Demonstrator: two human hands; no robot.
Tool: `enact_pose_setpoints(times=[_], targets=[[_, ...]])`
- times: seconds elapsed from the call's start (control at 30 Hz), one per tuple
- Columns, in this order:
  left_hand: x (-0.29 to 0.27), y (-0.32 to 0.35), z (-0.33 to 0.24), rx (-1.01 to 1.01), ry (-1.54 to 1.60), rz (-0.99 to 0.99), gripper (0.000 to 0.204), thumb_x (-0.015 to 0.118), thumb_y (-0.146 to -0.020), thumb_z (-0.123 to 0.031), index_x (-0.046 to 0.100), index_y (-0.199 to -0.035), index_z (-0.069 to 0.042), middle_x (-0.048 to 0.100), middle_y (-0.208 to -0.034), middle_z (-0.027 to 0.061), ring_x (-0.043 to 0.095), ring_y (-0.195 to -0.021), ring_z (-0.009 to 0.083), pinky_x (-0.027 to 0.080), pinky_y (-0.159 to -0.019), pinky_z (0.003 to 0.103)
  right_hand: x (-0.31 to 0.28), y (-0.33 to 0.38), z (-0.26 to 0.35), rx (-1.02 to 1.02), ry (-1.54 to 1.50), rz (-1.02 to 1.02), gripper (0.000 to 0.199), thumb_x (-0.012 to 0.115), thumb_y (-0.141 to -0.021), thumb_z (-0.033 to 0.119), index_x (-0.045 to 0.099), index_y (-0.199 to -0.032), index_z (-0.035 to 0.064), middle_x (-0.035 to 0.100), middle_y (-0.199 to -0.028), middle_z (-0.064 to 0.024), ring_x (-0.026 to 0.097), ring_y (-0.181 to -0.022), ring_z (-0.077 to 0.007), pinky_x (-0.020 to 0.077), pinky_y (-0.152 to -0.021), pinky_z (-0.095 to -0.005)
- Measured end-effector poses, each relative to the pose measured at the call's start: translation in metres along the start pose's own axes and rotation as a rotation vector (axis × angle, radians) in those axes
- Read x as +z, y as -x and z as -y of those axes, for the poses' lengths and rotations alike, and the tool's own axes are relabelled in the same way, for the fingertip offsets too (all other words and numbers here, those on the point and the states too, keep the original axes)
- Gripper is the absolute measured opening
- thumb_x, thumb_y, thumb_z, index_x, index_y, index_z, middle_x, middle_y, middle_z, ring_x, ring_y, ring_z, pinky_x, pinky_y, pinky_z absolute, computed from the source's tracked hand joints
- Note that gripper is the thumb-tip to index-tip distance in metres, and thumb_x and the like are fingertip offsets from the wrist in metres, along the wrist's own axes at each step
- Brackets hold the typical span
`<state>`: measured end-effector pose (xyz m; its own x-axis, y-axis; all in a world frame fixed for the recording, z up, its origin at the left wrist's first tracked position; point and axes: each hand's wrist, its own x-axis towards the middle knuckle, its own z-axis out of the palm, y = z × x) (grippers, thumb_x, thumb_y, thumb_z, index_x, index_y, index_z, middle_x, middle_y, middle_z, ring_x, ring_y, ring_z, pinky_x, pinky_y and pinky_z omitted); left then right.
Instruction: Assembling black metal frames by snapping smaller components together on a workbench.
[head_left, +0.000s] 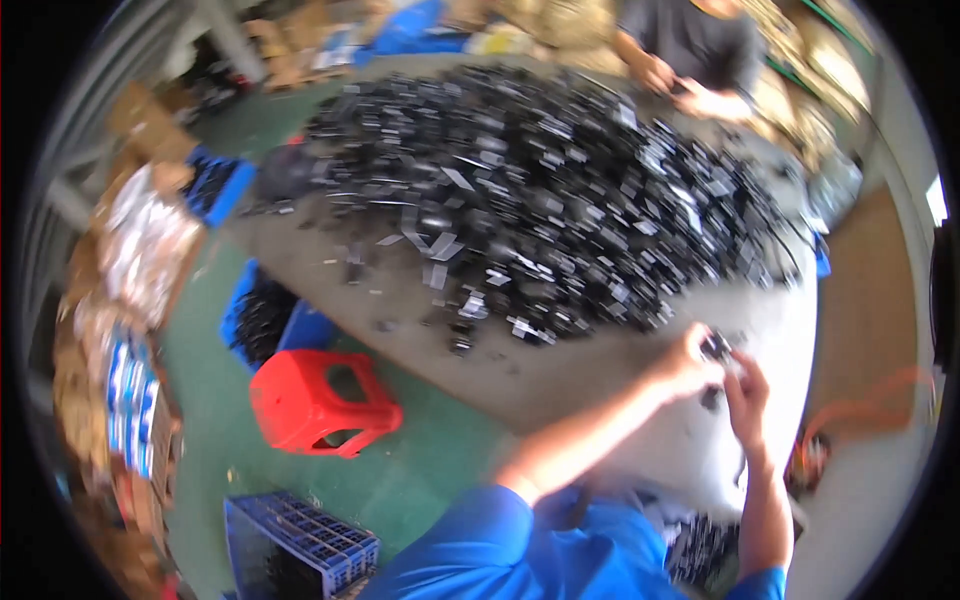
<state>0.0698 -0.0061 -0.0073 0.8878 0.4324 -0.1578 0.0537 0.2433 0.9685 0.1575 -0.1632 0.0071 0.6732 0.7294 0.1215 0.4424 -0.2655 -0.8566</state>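
My left hand (690,365) is closed around a small black part (714,346) with pale glints, held above the near right of the table. Against the same part, my right hand (748,398) has its fingers pinched from the right. Blur hides the part's exact kind. A little below my fingers, another small dark piece (711,398) shows over the tabletop. Beyond both hands spreads a wide heap of small black parts (540,200), many with shiny or whitish faces.
The grey table (440,365) bears the heap; a person (690,60) works at its far side. A red plastic stool (325,400), a blue bin of black parts (262,315) and a blue crate (300,540) stand left. Cartons and plastic-wrapped goods (150,240) line the left.
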Motion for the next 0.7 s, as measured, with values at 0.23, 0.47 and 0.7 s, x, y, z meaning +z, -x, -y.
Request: enact_pose_setpoints(times=[0.23,0.47,0.7], targets=[[-0.001,0.002,-0.009,0.017,-0.185,-0.040,0.063,0.074,-0.065,-0.008,0.052,-0.124,0.003,0.062,-0.098,0.0047,0.058,-0.079,0.0120,0.052,-0.074,0.028,-0.026,-0.015,0.016,0.242,-0.382,0.085,0.035,0.056,-0.082,-0.005,0.055,-0.117,-0.0034,0.062,-0.094,-0.0096,0.063,-0.084,-0.0162,0.0549,-0.077,-0.0292],[0.021,0.006,0.005,0.089,-0.345,-0.102,0.064,0.073,-0.066,-0.007,0.051,-0.125,0.003,0.061,-0.092,0.0037,0.056,-0.072,0.0094,0.051,-0.067,0.026,-0.022,0.007,0.020,0.293,-0.352,-0.074,0.023,0.060,-0.090,0.004,0.057,-0.112,-0.0035,0.067,-0.098,-0.0129,0.066,-0.085,-0.0162,0.0551,-0.076,-0.0283],[0.026,0.013,0.007,0.163,-0.533,-0.154,0.071,0.073,-0.064,-0.011,0.048,-0.129,0.004,0.061,-0.092,0.0081,0.057,-0.071,0.0139,0.051,-0.067,0.029,-0.009,0.002,0.016,-0.021,0.141,-0.179,0.016,0.071,-0.084,0.010,0.070,-0.097,0.0020,0.065,-0.077,-0.0089,0.064,-0.070,-0.0189,0.0496,-0.064,-0.0278]])
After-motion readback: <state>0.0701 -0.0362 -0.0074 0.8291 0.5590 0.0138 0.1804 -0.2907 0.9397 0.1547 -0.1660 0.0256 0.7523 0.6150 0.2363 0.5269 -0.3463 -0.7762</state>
